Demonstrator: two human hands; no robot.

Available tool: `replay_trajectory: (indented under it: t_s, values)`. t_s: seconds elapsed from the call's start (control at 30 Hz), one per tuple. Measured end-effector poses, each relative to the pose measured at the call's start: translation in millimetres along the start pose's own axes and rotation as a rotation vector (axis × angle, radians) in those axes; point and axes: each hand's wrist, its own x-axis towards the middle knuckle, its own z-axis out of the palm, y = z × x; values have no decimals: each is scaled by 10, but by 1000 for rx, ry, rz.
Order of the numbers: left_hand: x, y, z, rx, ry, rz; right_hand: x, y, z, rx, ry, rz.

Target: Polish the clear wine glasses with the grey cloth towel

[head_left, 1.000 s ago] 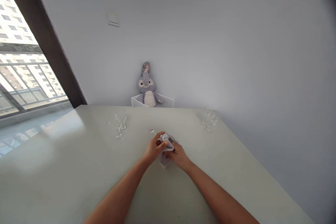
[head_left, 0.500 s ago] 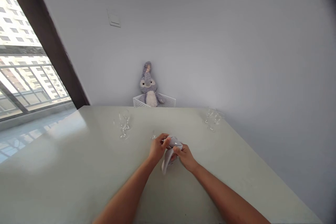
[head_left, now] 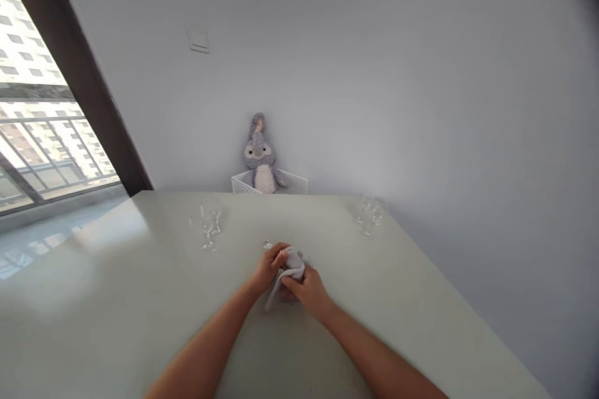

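Near the middle of the table, my left hand is closed on a clear glass, whose end shows just beyond the fingers. My right hand is closed on a light grey cloth, which wraps over the glass between both hands. A loose fold of the cloth hangs down to the left below my right fingers. The cloth and hands hide most of the glass.
Several clear stemmed glasses stand on the table at the back left. More glasses stand at the back right. Beyond the far edge, a grey plush toy sits in a white perforated basket against the wall.
The cloth has shifted and folded differently around the glass, and my right hand has turned. Both hands and the whole scene sit a little further left in the view.
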Motion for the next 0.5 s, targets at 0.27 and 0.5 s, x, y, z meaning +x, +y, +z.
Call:
replay_trajectory:
  t_s: [0.27,0.5]
  values:
    - [-65,125,37,-143,-9,14,141,21,-228,393,-59,179]
    - [-32,9,70,-67,117,-175,72,-35,-202,-517,-112,-160]
